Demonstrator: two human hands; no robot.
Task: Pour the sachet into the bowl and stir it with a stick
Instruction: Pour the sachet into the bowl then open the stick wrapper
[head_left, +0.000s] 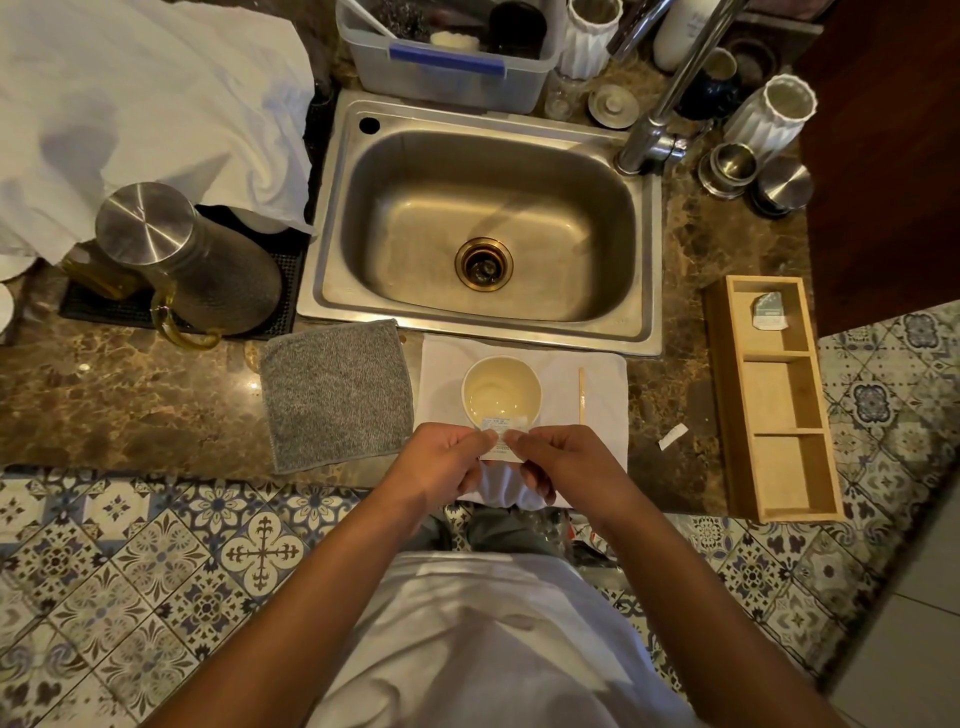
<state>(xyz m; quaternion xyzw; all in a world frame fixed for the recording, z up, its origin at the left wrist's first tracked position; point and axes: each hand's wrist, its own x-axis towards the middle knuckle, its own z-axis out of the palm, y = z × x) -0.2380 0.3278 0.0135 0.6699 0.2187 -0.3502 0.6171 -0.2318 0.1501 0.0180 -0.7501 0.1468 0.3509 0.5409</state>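
- Both my hands are pinched on the sachet (500, 442) right at the near edge of the worktop (156, 384): left hand (448, 457) has its left side, right hand (558, 460) its right side, thumbs and fingertips closed on the top strip.
- The sachet is small and white with tiny print I can't read. It's held just above the near rim of the bowl (502, 391), overlapping it from where I'm looking.
- The bowl is cream coloured, with what looks like clear liquid in it, and sits on a white cloth (597, 364) that hangs over the near edge.
- The stick (582, 396) lies on that same cloth just right of the bowl, not touching it, pointing away from me.
- A grey cloth (337, 395) lies flat to the left of the white one.
- A little white scrap (672, 436) sits on the bare worktop off to the right, and past that a wooden box (774, 395) with three compartments runs along the right edge.
- Behind all that is the steel sink (483, 228).
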